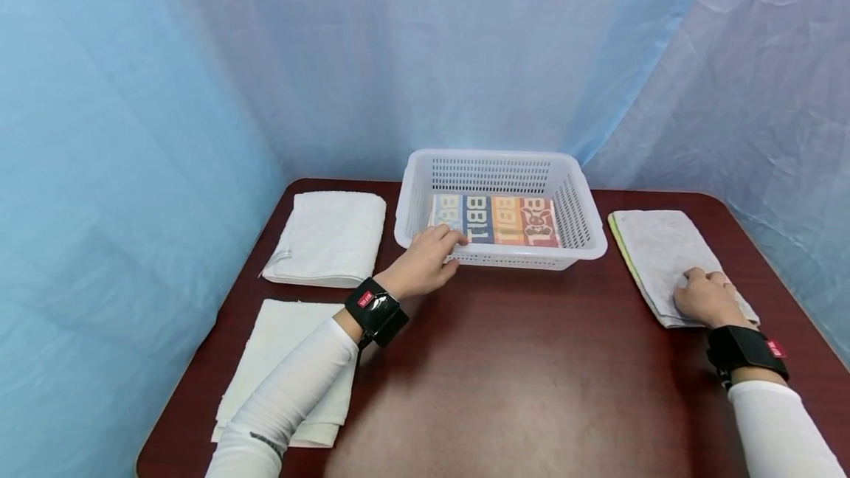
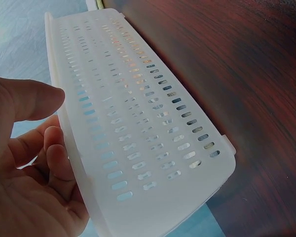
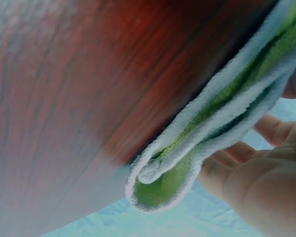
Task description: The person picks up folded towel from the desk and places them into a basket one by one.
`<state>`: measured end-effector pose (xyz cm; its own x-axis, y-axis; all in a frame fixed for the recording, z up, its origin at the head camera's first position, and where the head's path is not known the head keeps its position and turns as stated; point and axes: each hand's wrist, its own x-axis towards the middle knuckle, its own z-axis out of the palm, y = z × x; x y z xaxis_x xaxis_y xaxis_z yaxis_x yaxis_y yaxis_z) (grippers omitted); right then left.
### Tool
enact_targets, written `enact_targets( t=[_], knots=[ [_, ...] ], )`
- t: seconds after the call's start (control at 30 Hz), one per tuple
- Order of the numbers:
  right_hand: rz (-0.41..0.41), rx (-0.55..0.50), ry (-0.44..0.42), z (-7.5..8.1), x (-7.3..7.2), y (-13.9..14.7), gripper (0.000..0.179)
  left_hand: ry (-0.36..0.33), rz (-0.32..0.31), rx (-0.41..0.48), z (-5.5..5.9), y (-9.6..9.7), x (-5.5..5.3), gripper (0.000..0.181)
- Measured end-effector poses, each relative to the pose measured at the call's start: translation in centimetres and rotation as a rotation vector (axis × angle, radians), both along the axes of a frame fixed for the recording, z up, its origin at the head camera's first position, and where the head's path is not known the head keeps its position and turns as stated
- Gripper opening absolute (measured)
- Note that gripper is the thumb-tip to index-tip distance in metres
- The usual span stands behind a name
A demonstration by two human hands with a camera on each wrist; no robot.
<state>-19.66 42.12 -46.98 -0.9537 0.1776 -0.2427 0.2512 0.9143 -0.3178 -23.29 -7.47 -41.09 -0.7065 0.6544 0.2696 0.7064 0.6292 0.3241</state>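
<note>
My left hand (image 1: 425, 260) is at the front left rim of a white plastic basket (image 1: 524, 251). In the left wrist view its bent fingers (image 2: 56, 153) reach behind the rim, with the thumb on the outer side. Inside the basket lies a folded towel (image 1: 508, 220) with blue, yellow and red printed bands and a rabbit figure. Over at the right, my right hand (image 1: 710, 297) rests on the near part of a folded grey towel (image 1: 654, 242). The right wrist view shows this towel's layered edge (image 3: 163, 185), pale outside and green inside. The right fingertips are partly hidden.
A folded white towel (image 1: 339, 234) lies at the table's back left. Nearer is a folded cream towel (image 1: 292, 345), partly covered by my left forearm. The dark red wooden table (image 1: 531, 360) has rounded back corners. Blue cloth (image 1: 398, 57) hangs behind and beside it.
</note>
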Motion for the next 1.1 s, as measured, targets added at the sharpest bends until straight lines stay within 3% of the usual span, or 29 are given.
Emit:
enact_targets(
  t=[1.1],
  knots=[
    [0.014, 0.007, 0.009, 0.3, 1.1, -0.6, 0.056, 0.007, 0.007, -0.014, 0.0, 0.0, 0.0, 0.031]
  ],
)
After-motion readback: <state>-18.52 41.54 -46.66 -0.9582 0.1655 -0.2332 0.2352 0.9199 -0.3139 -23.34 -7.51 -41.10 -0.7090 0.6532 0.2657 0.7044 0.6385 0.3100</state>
